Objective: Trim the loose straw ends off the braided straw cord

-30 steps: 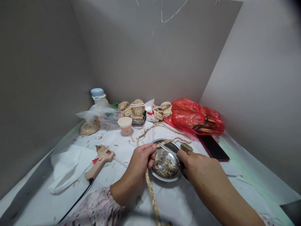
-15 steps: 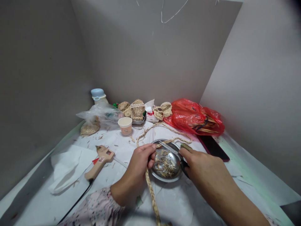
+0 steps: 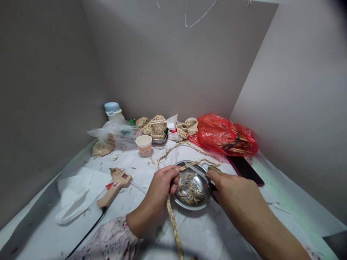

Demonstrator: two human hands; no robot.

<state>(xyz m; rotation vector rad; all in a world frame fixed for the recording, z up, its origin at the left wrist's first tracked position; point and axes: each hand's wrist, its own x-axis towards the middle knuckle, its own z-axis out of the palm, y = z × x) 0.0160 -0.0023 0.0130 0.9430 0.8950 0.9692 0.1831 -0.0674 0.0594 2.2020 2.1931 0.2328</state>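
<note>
My left hand (image 3: 164,183) is closed around a braided straw cord (image 3: 174,224), which hangs down toward the front edge and loops away behind the bowl. A pair of scissors (image 3: 197,170) with dark handles is in my right hand (image 3: 230,186), fingers wrapped round the handles. Its blades point left, lying close to the cord just beyond my left fingertips; whether they touch it I cannot tell. Under both hands stands a shallow metal bowl (image 3: 193,208) holding straw trimmings (image 3: 189,191). A short greenish-brown piece (image 3: 214,169) shows beside my right fingers.
Left lies a glue gun (image 3: 115,187) with a black cable, near white paper (image 3: 73,195). Behind stand a paper cup (image 3: 144,145), a clear plastic bag (image 3: 116,130), a blue-lidded bottle (image 3: 112,108) and woven straw pieces (image 3: 158,126). A red bag (image 3: 214,131) and phone (image 3: 245,170) are right.
Hardly anything differs. Both hands keep their hold over the bowl, and the cord below my left hand has shifted slightly left.
</note>
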